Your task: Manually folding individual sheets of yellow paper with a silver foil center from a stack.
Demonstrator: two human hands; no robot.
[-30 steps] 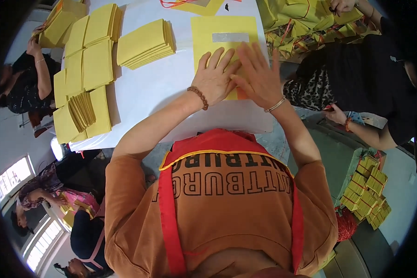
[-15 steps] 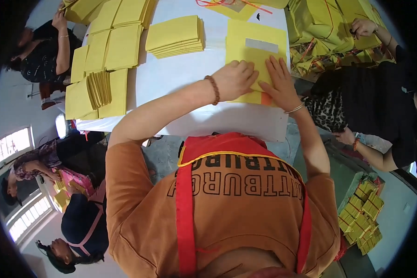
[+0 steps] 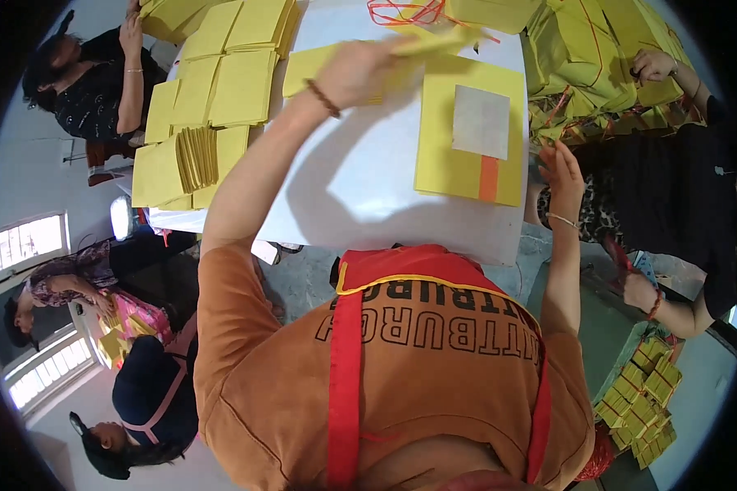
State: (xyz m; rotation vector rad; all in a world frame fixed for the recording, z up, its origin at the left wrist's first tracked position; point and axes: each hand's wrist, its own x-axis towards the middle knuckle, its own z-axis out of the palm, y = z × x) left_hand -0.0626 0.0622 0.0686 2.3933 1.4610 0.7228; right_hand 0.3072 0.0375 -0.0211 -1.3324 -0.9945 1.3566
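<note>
My left hand (image 3: 356, 72), smeared by motion and wearing a beaded bracelet, is closed on a folded yellow paper (image 3: 438, 42) over the table. Beneath that hand lies a small stack of folded yellow papers (image 3: 309, 69), partly covered by it. Flat at the table's right side is a yellow paper sheet (image 3: 434, 168) with a silver-grey patch (image 3: 481, 123) and an orange strip (image 3: 489, 178). My right hand (image 3: 565, 184) is just off the right table edge, beside this sheet, its fingers stretched out and nothing visible in them.
Rows of yellow paper stacks (image 3: 241, 86) cover the left of the white table (image 3: 360, 180). Red string (image 3: 405, 11) lies at the far edge. Large yellow bundles (image 3: 581, 57) stand at right. Other people work on both sides; one person's hand (image 3: 653, 65) rests by those bundles.
My left hand has moved left and away from me with the folded paper. The sheet with the full silver patch now lies uncovered. My right hand has left the paper and moved right.
</note>
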